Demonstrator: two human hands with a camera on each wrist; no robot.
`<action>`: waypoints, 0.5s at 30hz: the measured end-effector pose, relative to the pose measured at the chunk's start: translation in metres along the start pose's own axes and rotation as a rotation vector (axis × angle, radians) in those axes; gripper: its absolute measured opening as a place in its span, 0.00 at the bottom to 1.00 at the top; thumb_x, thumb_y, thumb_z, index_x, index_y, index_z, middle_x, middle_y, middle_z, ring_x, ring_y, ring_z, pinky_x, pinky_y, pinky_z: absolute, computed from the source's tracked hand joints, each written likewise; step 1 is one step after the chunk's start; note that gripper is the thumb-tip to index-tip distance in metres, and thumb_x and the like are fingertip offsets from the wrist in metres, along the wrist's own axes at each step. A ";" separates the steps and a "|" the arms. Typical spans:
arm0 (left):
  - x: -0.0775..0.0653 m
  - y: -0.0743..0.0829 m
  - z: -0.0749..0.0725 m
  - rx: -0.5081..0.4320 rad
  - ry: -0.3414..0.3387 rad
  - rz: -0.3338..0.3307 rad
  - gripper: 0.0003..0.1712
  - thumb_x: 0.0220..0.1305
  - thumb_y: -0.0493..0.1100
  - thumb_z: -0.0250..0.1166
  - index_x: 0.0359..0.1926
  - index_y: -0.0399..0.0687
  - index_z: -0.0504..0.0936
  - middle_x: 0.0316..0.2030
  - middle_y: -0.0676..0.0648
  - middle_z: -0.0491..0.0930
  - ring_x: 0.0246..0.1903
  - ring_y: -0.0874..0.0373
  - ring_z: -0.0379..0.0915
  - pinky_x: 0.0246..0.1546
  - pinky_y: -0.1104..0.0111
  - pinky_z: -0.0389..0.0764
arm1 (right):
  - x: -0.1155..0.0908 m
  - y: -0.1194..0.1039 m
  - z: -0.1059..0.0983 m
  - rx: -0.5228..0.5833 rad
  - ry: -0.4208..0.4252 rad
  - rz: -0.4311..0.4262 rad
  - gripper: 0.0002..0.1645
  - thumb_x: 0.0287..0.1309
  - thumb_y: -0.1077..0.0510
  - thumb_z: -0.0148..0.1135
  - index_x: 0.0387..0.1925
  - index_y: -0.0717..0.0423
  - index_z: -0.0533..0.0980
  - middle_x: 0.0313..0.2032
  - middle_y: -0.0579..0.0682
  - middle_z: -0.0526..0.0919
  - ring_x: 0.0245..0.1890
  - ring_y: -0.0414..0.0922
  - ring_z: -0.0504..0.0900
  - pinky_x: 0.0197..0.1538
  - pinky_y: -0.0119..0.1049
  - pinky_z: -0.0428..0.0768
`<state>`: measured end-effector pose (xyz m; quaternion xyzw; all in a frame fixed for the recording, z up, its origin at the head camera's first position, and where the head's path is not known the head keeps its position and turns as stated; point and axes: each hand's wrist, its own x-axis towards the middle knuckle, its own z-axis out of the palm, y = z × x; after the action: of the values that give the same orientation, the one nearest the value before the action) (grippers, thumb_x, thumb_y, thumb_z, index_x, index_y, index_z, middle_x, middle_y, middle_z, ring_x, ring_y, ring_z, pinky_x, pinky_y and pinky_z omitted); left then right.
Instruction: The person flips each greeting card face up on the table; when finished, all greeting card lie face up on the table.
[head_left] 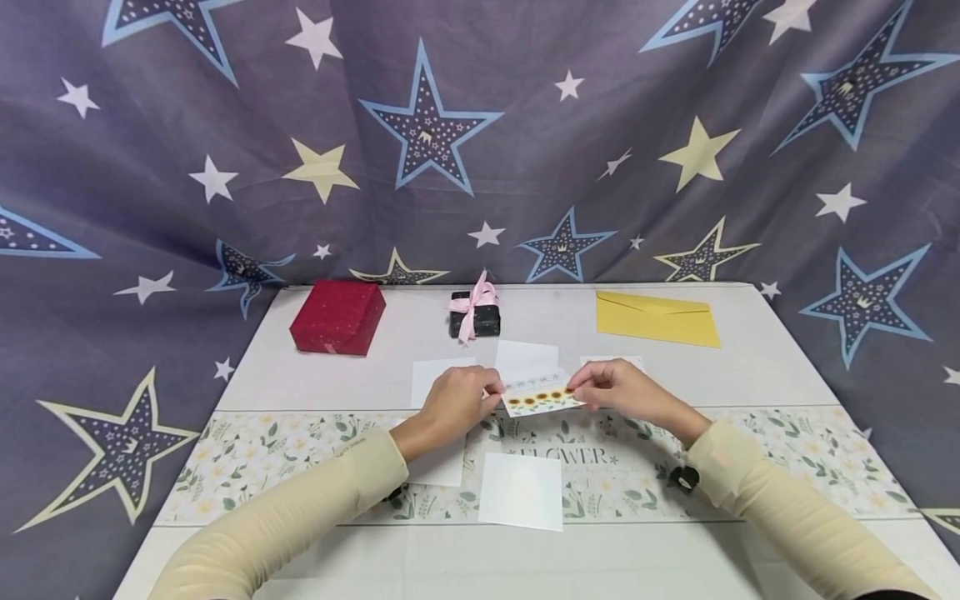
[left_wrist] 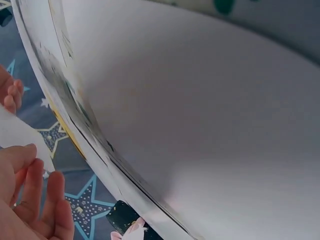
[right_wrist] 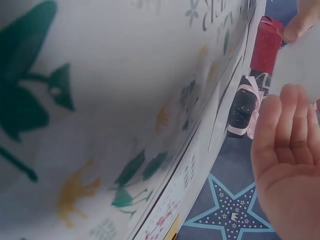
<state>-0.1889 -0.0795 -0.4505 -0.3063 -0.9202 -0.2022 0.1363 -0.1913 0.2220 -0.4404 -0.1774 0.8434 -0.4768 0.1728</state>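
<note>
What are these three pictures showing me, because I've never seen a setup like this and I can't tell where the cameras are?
There is no machine here, only a person's left hand and right hand, both bare. The wide picture comes from a camera worn on the head, looking forward and down. The other two come from cameras worn on the wrists, one on each, so they look tilted and very close up.

On the table lie several white cards. Farther back are a red box, a black box with a pink ribbon and a yellow envelope. The hands hold a card printed with sunflowers between them, one at each end. Behind everything hangs a cloth with stars.
</note>
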 end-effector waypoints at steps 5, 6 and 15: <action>0.001 0.003 -0.001 -0.054 -0.024 -0.047 0.06 0.61 0.38 0.71 0.37 0.54 0.88 0.34 0.55 0.90 0.34 0.60 0.87 0.35 0.65 0.85 | -0.002 0.000 0.003 -0.105 0.003 -0.041 0.17 0.64 0.60 0.68 0.54 0.56 0.81 0.33 0.48 0.87 0.31 0.52 0.84 0.34 0.35 0.82; 0.002 0.003 -0.001 -0.062 -0.026 -0.050 0.07 0.61 0.37 0.71 0.39 0.53 0.88 0.34 0.55 0.90 0.35 0.60 0.88 0.35 0.65 0.85 | -0.002 0.000 0.003 -0.129 0.002 -0.056 0.19 0.63 0.60 0.68 0.55 0.57 0.81 0.33 0.48 0.88 0.29 0.48 0.83 0.33 0.32 0.80; 0.007 0.010 -0.001 -0.057 -0.073 -0.025 0.13 0.69 0.38 0.63 0.50 0.51 0.89 0.45 0.50 0.90 0.45 0.54 0.87 0.46 0.61 0.86 | -0.010 0.004 0.001 -0.276 -0.016 -0.098 0.34 0.61 0.59 0.70 0.69 0.57 0.72 0.31 0.41 0.86 0.22 0.34 0.75 0.29 0.30 0.77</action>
<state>-0.1878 -0.0687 -0.4438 -0.3057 -0.9222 -0.2186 0.0911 -0.1830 0.2280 -0.4431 -0.2443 0.8899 -0.3627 0.1299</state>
